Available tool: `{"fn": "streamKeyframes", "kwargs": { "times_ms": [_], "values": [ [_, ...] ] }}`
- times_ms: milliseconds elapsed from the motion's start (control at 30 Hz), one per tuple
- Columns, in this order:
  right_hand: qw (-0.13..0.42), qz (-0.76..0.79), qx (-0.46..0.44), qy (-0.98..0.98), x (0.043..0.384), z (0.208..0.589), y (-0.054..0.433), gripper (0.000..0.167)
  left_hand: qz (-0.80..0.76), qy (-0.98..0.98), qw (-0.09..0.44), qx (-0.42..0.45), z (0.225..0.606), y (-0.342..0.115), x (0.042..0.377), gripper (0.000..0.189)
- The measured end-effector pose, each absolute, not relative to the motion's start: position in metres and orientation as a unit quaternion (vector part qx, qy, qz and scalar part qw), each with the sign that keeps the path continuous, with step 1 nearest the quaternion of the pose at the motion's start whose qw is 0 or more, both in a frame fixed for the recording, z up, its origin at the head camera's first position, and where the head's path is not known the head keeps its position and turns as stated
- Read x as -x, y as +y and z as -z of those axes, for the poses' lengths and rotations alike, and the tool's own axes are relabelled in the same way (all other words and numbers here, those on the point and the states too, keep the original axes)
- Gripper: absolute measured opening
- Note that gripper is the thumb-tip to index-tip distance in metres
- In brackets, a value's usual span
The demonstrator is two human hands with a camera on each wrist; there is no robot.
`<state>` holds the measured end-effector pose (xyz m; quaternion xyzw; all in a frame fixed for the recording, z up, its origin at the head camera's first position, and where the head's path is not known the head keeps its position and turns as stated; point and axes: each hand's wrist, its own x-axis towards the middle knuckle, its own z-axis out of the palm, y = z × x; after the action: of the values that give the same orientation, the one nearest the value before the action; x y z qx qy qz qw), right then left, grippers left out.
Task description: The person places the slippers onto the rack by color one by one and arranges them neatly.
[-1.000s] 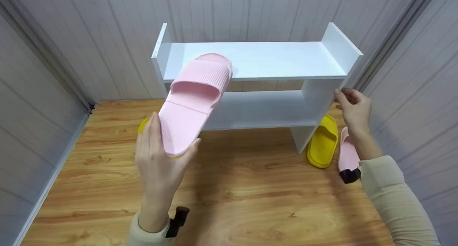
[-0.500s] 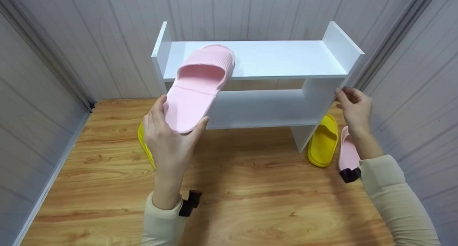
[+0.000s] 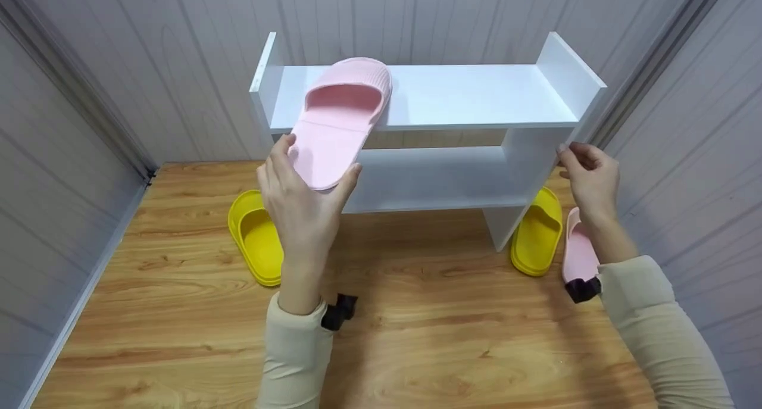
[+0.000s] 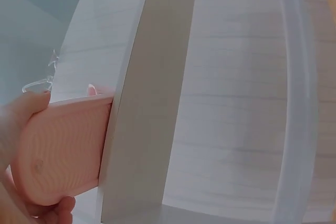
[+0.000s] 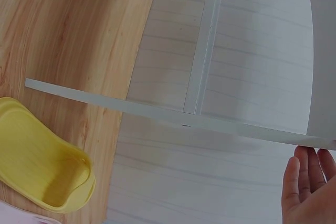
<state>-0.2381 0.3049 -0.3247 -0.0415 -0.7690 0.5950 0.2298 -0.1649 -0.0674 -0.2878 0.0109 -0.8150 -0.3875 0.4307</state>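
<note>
Left hand [image 3: 305,203] is pinching a pink slide sandal [image 3: 330,150], toe hanging over the white rack [image 3: 476,96] — right hand [image 3: 595,180] is resting, fingertips kinda bunched, against its side panel [image 3: 539,165].

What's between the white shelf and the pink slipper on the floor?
A yellow slipper lies between the white shelf and that pink slipper in the head view.

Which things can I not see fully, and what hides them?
Head view: right side of the left yellow slipper, behind the left hand.
Head view: part of the pink slipper on the floor, behind the right forearm.
Left wrist view: toe of the held pink slipper, mostly behind the shelf.
Right wrist view: part of the right hand, cut off by the edges.
</note>
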Motion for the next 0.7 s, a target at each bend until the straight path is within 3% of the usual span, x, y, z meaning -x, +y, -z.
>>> {"fn": "streamKeyframes", "kwargs": {
  "times_ms": [300, 700],
  "values": [
    [0.228, -0.593, 0.041, -0.771, 0.237, 0.324, 0.303, 0.038, 0.411, -0.824, 0.388, 0.036, 0.291, -0.069, 0.159, 0.079],
    [0.213, -0.597, 0.048, -0.772, 0.236, 0.325, 0.304, 0.043, 0.458, -0.783, 0.421, 0.019, 0.295, -0.059, 0.167, 0.075]
  ]
}}
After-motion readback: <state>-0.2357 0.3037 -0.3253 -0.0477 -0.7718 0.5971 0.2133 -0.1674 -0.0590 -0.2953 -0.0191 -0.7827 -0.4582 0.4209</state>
